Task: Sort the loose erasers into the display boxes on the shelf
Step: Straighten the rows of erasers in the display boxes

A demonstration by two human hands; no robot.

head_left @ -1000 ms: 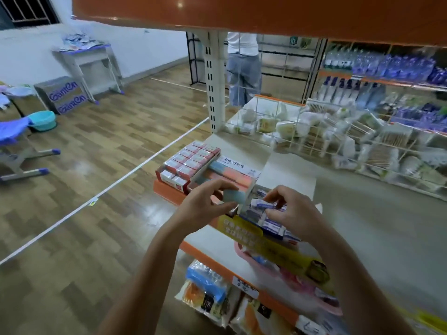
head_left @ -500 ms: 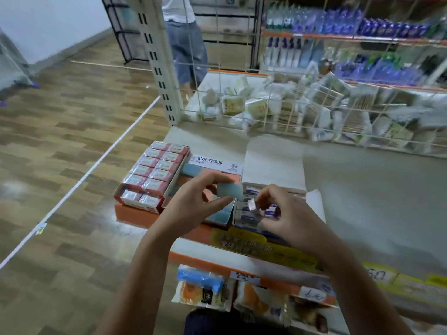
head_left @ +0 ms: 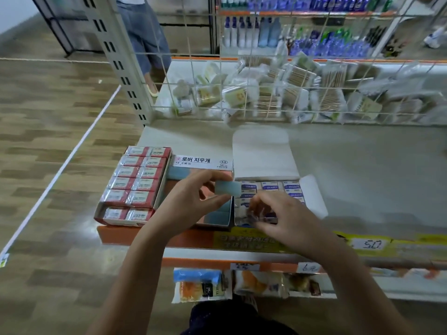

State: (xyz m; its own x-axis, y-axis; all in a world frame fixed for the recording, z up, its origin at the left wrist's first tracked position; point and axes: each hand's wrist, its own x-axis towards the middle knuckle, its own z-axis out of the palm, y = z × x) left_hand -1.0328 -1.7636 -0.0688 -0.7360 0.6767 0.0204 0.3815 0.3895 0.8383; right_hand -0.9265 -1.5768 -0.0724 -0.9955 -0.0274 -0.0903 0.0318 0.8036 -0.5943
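Grey shelf (head_left: 362,165) edged in orange, backed by a wire grid (head_left: 266,93), bearing three open display boxes side by side: red-wrapped erasers (head_left: 135,183) at left, a middle box (head_left: 212,218) with a Korean-lettered flap, and blue-labelled erasers (head_left: 271,187) at right. Left hand (head_left: 191,201) pinches a pale blue eraser (head_left: 227,188) above the middle box. Right hand (head_left: 283,215), fingers curled, grips a small wrapped eraser (head_left: 244,215), blurred, at the right box's front.
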